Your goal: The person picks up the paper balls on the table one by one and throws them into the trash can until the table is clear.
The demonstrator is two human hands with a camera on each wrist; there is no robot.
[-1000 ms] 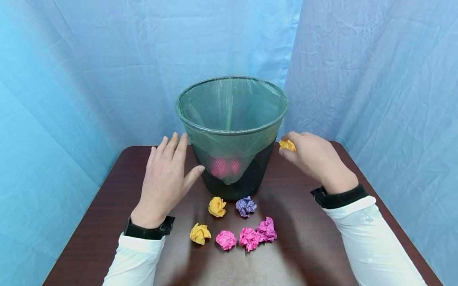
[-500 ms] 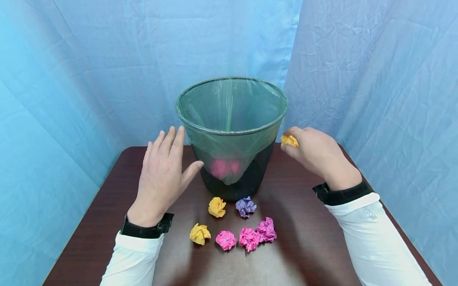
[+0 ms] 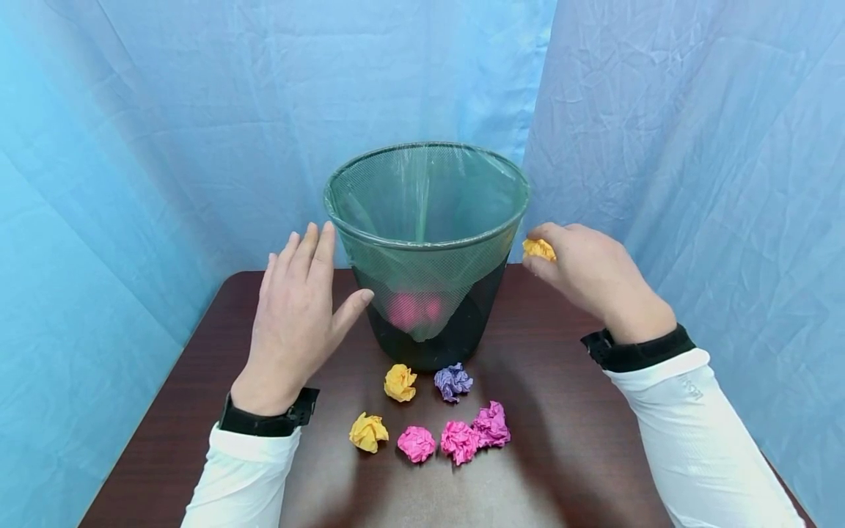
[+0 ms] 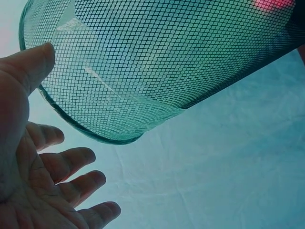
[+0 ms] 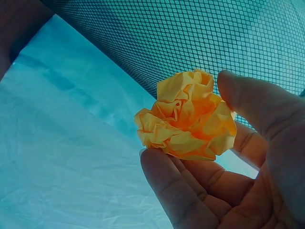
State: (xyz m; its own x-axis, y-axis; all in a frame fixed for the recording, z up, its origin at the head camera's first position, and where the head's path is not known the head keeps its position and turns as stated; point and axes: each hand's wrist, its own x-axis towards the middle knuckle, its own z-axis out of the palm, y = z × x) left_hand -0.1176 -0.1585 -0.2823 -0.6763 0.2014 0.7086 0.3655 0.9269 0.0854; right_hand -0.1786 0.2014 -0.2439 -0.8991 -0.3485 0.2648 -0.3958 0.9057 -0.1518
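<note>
Pinched between the thumb and fingers of my right hand (image 3: 587, 271) is a crumpled yellow paper ball (image 5: 190, 119), held up just right of the bin. The mesh waste bin (image 3: 429, 352) is black and lined with a thin green bag (image 3: 422, 198) folded over its rim. Through the mesh, pink paper balls (image 3: 412, 309) show low inside. My left hand (image 3: 293, 315) is raised at the bin's left side, fingers straight and thumb spread. In the left wrist view its palm faces the mesh, with nothing in it.
In front of the bin on the dark wooden table (image 3: 185, 411) lie two yellow balls, nearer one (image 3: 368, 433), a purple ball (image 3: 453, 382), two pink balls, left one (image 3: 416, 444), and a magenta ball (image 3: 491, 424). Blue curtains (image 3: 264, 110) surround the table.
Both hands have risen a little along the bin's sides. The right hand has drifted slightly right with the yellow paper ball, the left slightly left. Bin and table balls have stayed put.
</note>
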